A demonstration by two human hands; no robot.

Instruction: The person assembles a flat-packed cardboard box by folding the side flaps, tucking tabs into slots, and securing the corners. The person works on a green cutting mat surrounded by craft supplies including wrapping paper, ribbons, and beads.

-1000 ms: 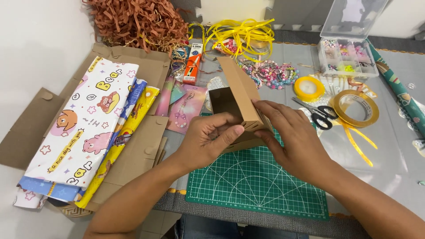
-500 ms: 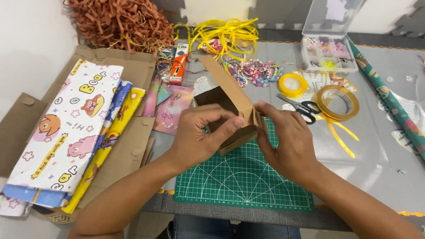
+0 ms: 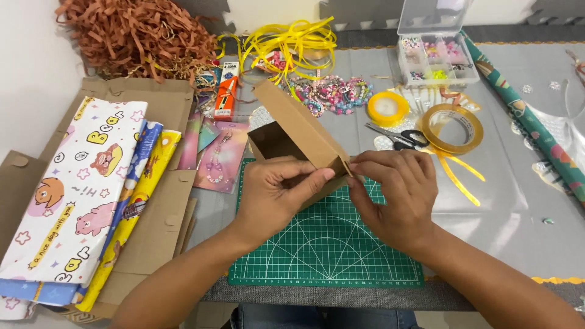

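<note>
— What do you have on the hands?

— From my feed, both are on the brown cardboard box (image 3: 298, 131). My left hand (image 3: 277, 192) is curled around its near end, thumb laid along the lower edge, fingers tucked under and closed on the card. My right hand (image 3: 396, 192) pinches the small flap at the box's near right corner, fingertips drawn narrow and touching the card.

— Where does the box sit?

— Lifted and tilted over the far edge of the green cutting mat (image 3: 329, 250), its open dark mouth facing left and away from me.

— Any room to move?

— The mat in front of my wrists is bare, and the grey table cover (image 3: 518, 201) to the right is open up to the roll of patterned wrapping paper (image 3: 536, 131). Left is crowded: folded printed gift paper (image 3: 79, 195) lies on flat cardboard sheets (image 3: 158, 231), just beside the mat.

— And beyond the box?

— Scissors (image 3: 402, 137) and a gold ribbon spool (image 3: 454, 128) sit near my right hand, a yellow tape roll (image 3: 387, 108) behind them. Further back are loose yellow ribbon (image 3: 292, 39), beaded strings (image 3: 332, 94), a clear compartment box (image 3: 436, 58) and crinkly brown paper shred (image 3: 134, 36).

— Textures?

— The box is matte, stiff, sharply creased; the mat is gridded.
</note>
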